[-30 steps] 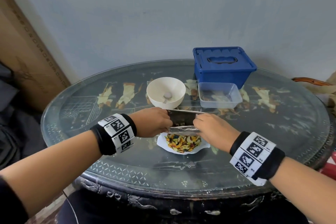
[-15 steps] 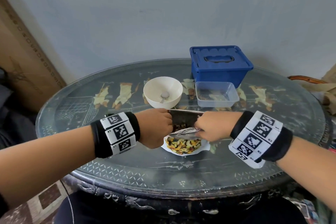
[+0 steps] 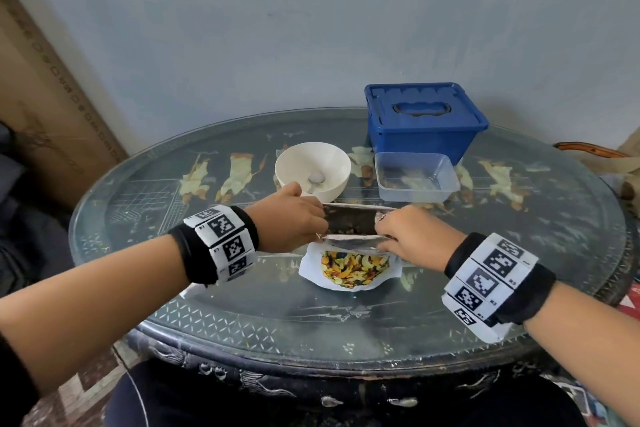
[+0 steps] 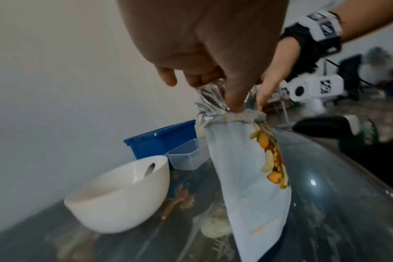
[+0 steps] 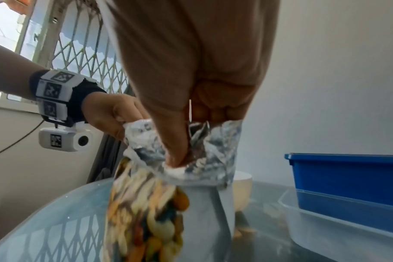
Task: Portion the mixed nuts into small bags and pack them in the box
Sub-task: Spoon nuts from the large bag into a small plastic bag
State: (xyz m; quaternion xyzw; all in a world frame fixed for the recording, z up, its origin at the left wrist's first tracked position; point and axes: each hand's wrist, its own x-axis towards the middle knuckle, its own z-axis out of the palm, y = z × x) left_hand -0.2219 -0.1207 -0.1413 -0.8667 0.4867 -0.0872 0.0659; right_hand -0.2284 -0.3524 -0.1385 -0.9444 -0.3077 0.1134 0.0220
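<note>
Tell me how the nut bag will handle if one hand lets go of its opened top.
The nut bag is probably floppy: its foil top crumples where the left hand and right hand pinch it. It stands on the table, narrow and tall, so it may tip. The foil looks smooth, likely slippery.

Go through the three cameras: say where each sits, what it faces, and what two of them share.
Head: worn on the head, looks down at the table; both forearms, left hand and right hand show.
Left wrist: looks along the left hand at the nut bag.
Right wrist: looks along the right hand at the bag's foil mouth.
Both wrist views share the white bowl and blue box.
</note>
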